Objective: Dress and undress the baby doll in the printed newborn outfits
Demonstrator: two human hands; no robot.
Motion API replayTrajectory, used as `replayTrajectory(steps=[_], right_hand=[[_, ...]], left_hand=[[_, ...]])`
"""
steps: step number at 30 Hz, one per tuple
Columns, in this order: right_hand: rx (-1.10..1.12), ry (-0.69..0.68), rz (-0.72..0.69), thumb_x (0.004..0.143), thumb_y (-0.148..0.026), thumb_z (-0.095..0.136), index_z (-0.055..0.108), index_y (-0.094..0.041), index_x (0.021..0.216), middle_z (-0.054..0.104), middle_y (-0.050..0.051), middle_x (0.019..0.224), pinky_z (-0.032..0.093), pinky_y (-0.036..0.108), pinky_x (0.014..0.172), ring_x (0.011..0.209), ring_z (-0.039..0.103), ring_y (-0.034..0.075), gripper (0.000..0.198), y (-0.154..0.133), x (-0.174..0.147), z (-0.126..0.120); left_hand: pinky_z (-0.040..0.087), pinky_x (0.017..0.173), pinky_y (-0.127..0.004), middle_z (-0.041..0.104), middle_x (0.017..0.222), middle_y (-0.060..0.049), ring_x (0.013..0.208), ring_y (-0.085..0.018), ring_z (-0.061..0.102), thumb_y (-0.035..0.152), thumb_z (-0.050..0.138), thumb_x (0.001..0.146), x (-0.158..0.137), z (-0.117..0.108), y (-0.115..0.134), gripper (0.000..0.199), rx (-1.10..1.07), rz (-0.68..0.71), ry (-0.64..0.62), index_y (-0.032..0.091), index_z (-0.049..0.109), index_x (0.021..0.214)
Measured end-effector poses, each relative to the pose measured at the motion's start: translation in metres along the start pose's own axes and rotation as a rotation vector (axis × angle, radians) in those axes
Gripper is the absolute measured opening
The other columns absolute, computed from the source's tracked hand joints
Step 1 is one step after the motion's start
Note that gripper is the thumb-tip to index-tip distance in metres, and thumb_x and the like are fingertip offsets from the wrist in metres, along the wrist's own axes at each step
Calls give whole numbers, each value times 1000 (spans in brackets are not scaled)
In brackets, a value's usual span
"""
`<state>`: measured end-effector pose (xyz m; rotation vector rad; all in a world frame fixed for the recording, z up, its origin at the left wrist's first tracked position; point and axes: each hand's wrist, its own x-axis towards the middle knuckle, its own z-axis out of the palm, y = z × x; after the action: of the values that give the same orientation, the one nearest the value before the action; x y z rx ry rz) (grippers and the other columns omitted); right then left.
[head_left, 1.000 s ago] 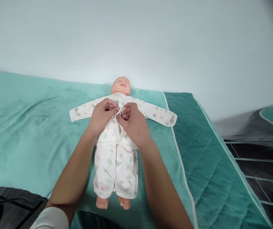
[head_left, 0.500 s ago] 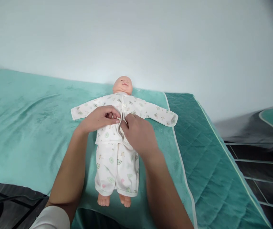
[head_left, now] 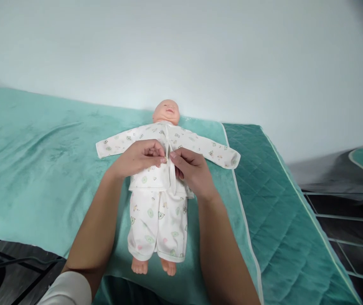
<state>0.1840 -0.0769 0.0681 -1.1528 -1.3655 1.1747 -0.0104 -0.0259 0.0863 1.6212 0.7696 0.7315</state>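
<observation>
A baby doll (head_left: 166, 112) lies on its back, arms spread, dressed in a white printed shirt (head_left: 146, 178) and matching trousers (head_left: 158, 224). Over the doll's belly, my left hand (head_left: 140, 157) pinches one front edge of the shirt, with a small button (head_left: 165, 159) partly showing at the fingertips. Close beside it, my right hand (head_left: 191, 168) is closed on the other front edge, thumb and index finger together. The shirt front gapes slightly between and below the hands. Bare doll feet (head_left: 140, 266) stick out of the trouser legs.
Beneath the doll is a light green blanket (head_left: 42, 169) over a darker quilted cover (head_left: 283, 212). A pale wall (head_left: 181, 51) stands right behind the doll's head. Black metal bars (head_left: 13, 264) show at lower left, dark floor tiles (head_left: 353, 228) at right.
My right hand has turned and drawn slightly to the right, its thumb now showing along the shirt edge. My left hand keeps its pinch. The view has shifted a little.
</observation>
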Motion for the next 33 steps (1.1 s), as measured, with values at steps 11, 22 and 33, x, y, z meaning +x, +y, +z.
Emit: replayTrajectory(steps=[11, 22, 33], right_hand=[[-96, -47, -2, 95, -61, 63, 66, -19, 67, 58, -1, 55, 38, 25, 52, 51, 48, 10, 51, 2, 1, -2], [135, 30, 53, 95, -58, 64, 62, -21, 86, 70, 1, 68, 43, 22, 45, 51, 62, 12, 39, 6, 5, 1], [182, 29, 50, 96, -55, 64, 62, -19, 88, 73, 3, 72, 44, 19, 44, 53, 66, 12, 37, 6, 5, 3]], left_hand=[[54, 57, -25, 70, 72, -4, 60, -12, 63, 35, 79, 85, 2, 1, -1, 18, -169, -39, -12, 17, 73, 85], [54, 56, -24, 70, 71, -3, 58, -11, 63, 22, 74, 86, 3, 5, -2, 7, -181, -63, 14, 18, 68, 85], [54, 58, -24, 69, 71, -3, 60, -11, 64, 26, 76, 86, 3, 3, -4, 13, -128, -75, -7, 17, 68, 84]])
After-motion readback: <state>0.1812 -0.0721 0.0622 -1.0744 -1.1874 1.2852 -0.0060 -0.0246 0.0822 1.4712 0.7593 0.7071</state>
